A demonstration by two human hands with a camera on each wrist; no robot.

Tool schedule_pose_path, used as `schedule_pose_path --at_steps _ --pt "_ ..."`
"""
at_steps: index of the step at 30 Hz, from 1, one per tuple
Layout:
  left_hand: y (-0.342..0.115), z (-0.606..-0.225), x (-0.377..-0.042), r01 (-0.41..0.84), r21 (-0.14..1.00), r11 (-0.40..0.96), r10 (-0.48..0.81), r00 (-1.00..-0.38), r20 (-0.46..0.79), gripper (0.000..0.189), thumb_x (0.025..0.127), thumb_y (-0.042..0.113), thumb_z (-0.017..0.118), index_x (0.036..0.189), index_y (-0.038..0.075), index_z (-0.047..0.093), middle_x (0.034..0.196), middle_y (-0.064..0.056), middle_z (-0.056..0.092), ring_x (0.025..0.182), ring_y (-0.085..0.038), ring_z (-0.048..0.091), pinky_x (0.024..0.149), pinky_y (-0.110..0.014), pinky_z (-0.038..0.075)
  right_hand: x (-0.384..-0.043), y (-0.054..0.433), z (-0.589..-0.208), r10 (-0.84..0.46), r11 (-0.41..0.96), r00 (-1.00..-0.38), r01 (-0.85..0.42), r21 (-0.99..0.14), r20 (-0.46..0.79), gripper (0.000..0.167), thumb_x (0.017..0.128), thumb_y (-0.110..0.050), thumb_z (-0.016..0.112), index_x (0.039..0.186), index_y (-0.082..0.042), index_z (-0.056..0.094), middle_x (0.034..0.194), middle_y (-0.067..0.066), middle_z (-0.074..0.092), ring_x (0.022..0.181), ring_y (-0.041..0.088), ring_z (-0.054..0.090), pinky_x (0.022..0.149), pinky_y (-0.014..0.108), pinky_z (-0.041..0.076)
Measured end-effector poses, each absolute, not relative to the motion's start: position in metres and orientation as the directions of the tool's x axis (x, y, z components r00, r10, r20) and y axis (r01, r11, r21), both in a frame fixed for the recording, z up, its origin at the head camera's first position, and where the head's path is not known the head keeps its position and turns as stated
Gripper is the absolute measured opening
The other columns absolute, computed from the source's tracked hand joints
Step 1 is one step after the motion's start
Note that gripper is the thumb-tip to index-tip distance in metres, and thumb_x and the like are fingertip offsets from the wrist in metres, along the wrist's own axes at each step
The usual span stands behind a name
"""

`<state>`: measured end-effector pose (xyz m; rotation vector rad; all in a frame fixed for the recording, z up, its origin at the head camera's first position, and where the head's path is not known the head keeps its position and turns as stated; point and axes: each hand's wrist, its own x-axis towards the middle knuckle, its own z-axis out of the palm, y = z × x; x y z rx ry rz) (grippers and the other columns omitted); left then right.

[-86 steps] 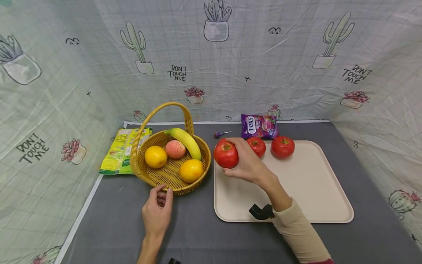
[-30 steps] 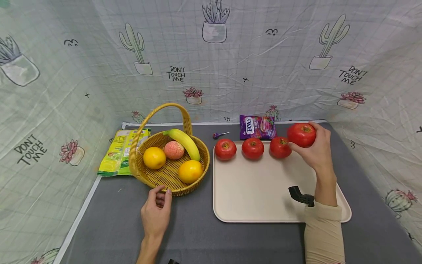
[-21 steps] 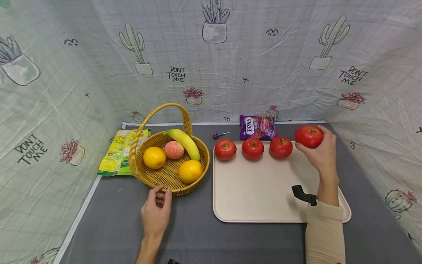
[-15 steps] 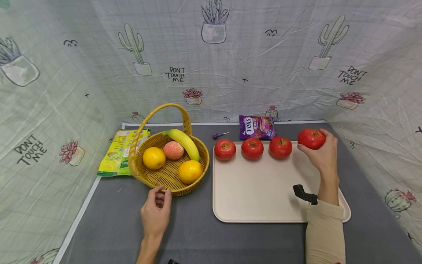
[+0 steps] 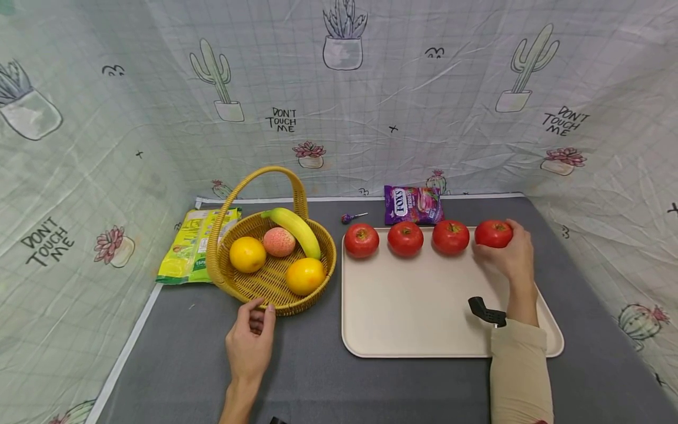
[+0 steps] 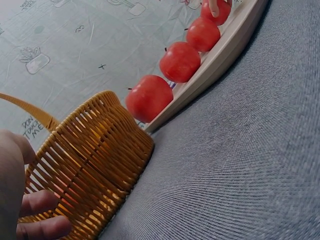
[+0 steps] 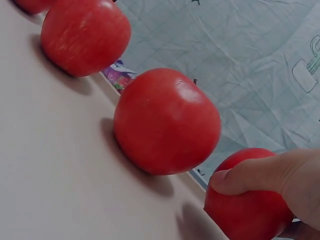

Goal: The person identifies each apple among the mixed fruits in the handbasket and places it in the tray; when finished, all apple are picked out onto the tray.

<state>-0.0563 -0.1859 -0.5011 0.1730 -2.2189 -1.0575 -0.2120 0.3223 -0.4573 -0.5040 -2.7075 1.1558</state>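
My right hand (image 5: 511, 256) grips a red apple (image 5: 494, 232) at the back right of the beige tray (image 5: 413, 312). In the right wrist view the thumb (image 7: 245, 176) lies across that apple; whether its underside touches the tray is hidden. Three more red apples (image 5: 362, 240) line the tray's back edge to its left. My left hand (image 5: 251, 341), fingers loosely curled, is at the near rim of a yellow wicker basket (image 5: 275, 303). Inside it are a banana (image 5: 296, 229), two orange fruits (image 5: 306, 275) and a pinkish round fruit (image 5: 279, 242).
A purple candy bag (image 5: 414, 204) and a lollipop (image 5: 353, 217) lie behind the tray. Left of the basket is a yellow-green packet (image 5: 182, 253). The basket's handle (image 5: 275, 169) arches high. Printed cloth walls (image 5: 339, 118) enclose the grey table (image 5: 307, 377).
My right hand has carried the apple right from the tray's back left, then lowered it beside the other apples. My left hand has stayed at the basket rim.
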Motion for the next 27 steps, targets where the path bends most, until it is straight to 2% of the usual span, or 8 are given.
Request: schedule_pose_path --at_steps 8,15,27 --pt "-0.186 -0.501 -0.056 0.147 0.742 0.654 -0.387 -0.778 0.495 0.022 0.094 0.018 0.071 0.112 0.006 0.069 0.073 0.002 0.064 0.059 0.000 0.052 0.056 -0.012 0.044 -0.215 0.321 -0.464 0.343 0.668 -0.939 0.229 -0.708 0.020 0.099 0.081 -0.020 0.081 0.157 0.000 0.021 0.150 0.037 0.033 0.136 0.055 0.034 0.109 0.069 0.035" --pt "-0.187 -0.502 -0.057 0.140 0.748 0.649 -0.394 -0.780 0.487 0.022 0.094 0.019 0.071 0.112 0.006 0.069 0.073 0.002 0.064 0.059 -0.001 0.052 0.056 -0.011 0.044 -0.218 0.322 -0.468 0.350 0.650 -0.937 0.247 -0.719 -0.005 0.101 0.082 -0.024 0.080 0.158 -0.001 0.017 0.152 0.036 0.030 0.137 0.055 0.033 0.108 0.070 0.035" --pt "-0.187 -0.501 -0.057 0.133 0.745 0.654 -0.393 -0.781 0.485 0.022 0.094 0.020 0.070 0.112 0.006 0.069 0.073 0.002 0.064 0.059 -0.001 0.052 0.056 -0.011 0.044 -0.222 0.322 -0.473 0.345 0.638 -0.937 0.270 -0.721 -0.046 0.106 0.084 -0.016 0.079 0.159 -0.003 0.007 0.156 0.035 0.020 0.142 0.055 0.026 0.110 0.070 0.033"
